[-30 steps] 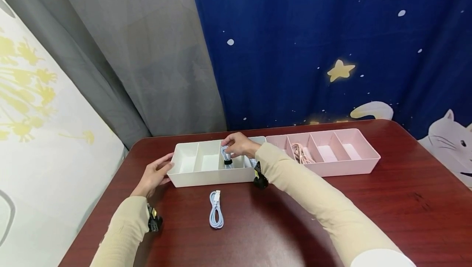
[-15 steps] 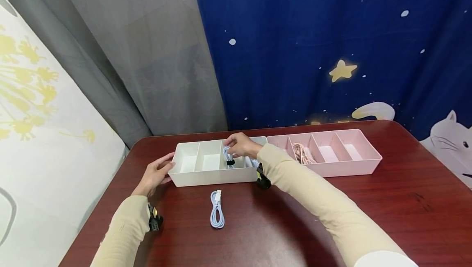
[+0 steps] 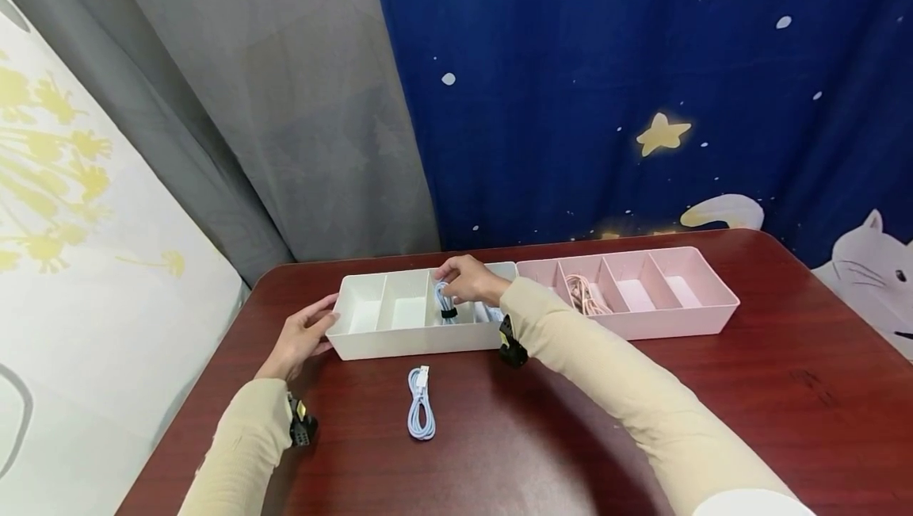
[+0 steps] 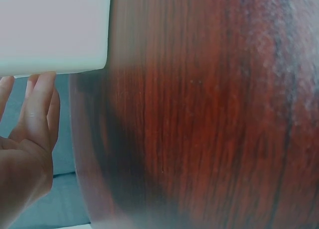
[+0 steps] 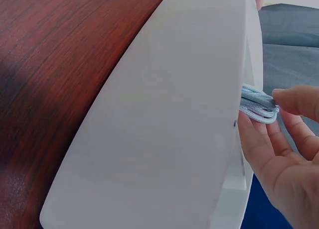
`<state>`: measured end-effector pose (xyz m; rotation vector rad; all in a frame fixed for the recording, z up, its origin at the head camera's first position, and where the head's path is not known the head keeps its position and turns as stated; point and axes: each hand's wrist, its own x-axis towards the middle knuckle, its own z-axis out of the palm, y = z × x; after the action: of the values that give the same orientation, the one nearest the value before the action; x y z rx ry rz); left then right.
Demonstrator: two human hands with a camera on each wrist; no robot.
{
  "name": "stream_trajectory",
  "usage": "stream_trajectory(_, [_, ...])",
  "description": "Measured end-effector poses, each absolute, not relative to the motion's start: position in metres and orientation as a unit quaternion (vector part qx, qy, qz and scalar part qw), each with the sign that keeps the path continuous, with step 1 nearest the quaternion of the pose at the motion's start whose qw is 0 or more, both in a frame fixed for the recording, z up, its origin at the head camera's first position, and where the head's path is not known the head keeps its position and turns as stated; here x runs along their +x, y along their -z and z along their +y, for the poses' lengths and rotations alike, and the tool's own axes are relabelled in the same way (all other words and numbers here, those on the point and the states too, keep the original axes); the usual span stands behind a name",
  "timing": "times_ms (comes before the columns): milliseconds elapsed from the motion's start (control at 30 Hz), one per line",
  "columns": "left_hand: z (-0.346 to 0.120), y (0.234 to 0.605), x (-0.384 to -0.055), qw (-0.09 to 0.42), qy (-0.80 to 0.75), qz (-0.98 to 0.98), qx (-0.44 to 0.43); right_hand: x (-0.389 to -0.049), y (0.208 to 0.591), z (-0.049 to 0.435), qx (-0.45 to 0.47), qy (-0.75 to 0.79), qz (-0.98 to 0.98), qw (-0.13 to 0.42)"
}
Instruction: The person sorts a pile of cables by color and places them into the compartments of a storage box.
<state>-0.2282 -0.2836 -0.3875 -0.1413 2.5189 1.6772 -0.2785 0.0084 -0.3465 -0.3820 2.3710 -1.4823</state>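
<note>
My right hand (image 3: 472, 280) pinches a coiled light-blue cable (image 5: 259, 104) between thumb and fingers. A black tie (image 3: 448, 313) binds that coil, which sits partly down in the third compartment from the left of a white divided box (image 3: 406, 344). At the box's left end, my left hand (image 3: 298, 339) touches the outer wall with its fingertips, the fingers fairly straight in the left wrist view. Another light-blue cable (image 3: 421, 409), coiled and with a white plug, lies on the table in front of the box. More light-blue cable (image 3: 487, 313) shows in the rightmost compartment, partly behind the right wrist.
A pink divided box (image 3: 663, 324) adjoins the white one on the right, with a coiled pink cable (image 3: 586, 298) in one compartment. Both stand near the back edge of the dark red wooden table (image 3: 371, 468). Grey and blue curtains (image 3: 535, 104) hang behind.
Almost nothing differs. The view shifts slightly, and the right hand stays at the third compartment with the cable while the left hand stays at the box's end.
</note>
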Motion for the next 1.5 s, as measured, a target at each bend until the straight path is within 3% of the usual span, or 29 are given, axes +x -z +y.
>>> stream_trajectory(833, [-0.283,0.385,-0.224,0.047,-0.548,0.834,-0.044,-0.274,0.329,0.021,-0.143,0.534,0.821,0.144])
stream_trajectory(1133, [-0.283,0.387,-0.228,0.048,-0.550,0.833,-0.038,-0.259,0.323,0.019,-0.165,0.533,0.822,0.117])
stream_trajectory(1500, [-0.282,0.386,-0.228,0.052,-0.550,0.833,-0.041,-0.238,0.320,0.006,-0.215,0.538,0.805,0.125])
